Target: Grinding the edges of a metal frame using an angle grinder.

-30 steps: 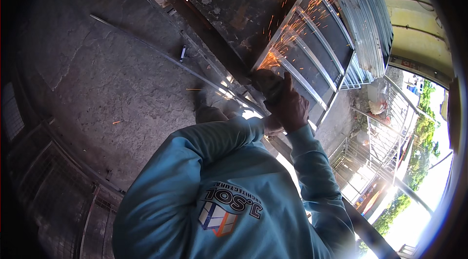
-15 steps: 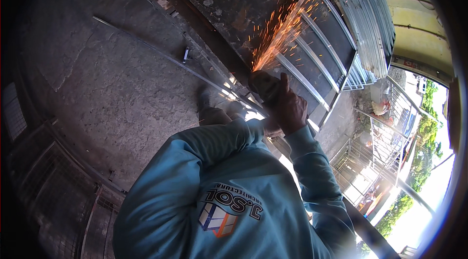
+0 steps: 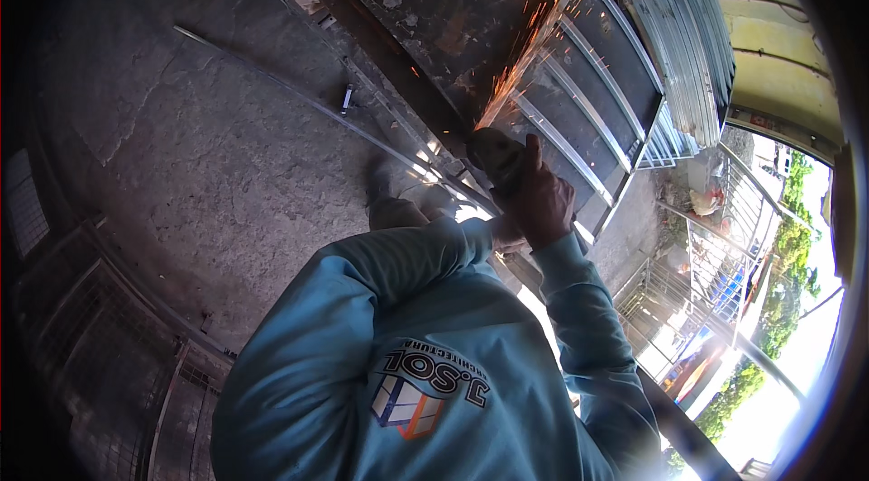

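Observation:
My right hand (image 3: 546,203) is wrapped round the dark body of an angle grinder (image 3: 497,158), one finger stretched along it. Orange sparks fly from the grinder's head up and to the right. The head meets the work beside a dark steel beam (image 3: 389,42); the disc and the exact contact spot are hidden. My left hand (image 3: 505,231) lies close under the right wrist, at the grinder's rear, and its fingers are out of sight. A long thin metal bar (image 3: 290,89) runs from the left up to the area below the grinder.
A metal frame with slats (image 3: 588,96) lies right of the grinder, under the sparks. Beyond it are stacked corrugated sheets (image 3: 681,51). A small light-coloured object (image 3: 346,99) lies near the bar on the rough concrete floor (image 3: 199,146). Metal railings (image 3: 724,255) stand at the right.
The spark spray has become thinner and sparser. The grinder and my right hand have shifted very slightly to the right.

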The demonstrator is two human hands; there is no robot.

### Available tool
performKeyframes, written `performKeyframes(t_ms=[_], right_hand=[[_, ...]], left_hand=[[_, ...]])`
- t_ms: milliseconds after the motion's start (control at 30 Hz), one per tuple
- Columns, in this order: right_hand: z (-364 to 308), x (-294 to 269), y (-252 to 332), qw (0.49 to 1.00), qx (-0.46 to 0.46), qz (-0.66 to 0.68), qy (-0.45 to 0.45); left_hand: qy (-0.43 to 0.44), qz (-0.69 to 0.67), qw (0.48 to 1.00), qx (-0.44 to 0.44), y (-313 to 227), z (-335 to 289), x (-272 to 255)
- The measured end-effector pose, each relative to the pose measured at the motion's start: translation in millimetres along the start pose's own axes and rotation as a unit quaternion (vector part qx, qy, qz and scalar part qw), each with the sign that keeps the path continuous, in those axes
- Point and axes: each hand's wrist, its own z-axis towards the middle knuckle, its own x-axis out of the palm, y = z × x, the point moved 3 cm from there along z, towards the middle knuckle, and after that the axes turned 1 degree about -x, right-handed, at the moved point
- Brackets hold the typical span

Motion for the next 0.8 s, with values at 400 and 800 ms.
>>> performKeyframes(t_ms=[400,800], right_hand=[[-1,7,-4,1.000,-0.023,-0.016,0.006],[-12,-4,-14,0.997,0.017,0.055,-0.055]], left_hand=[[0.024,0.004,1.000,-0.006,-2,-14,2],[0.066,-0.015,0.997,0.039,51,26,-34]])
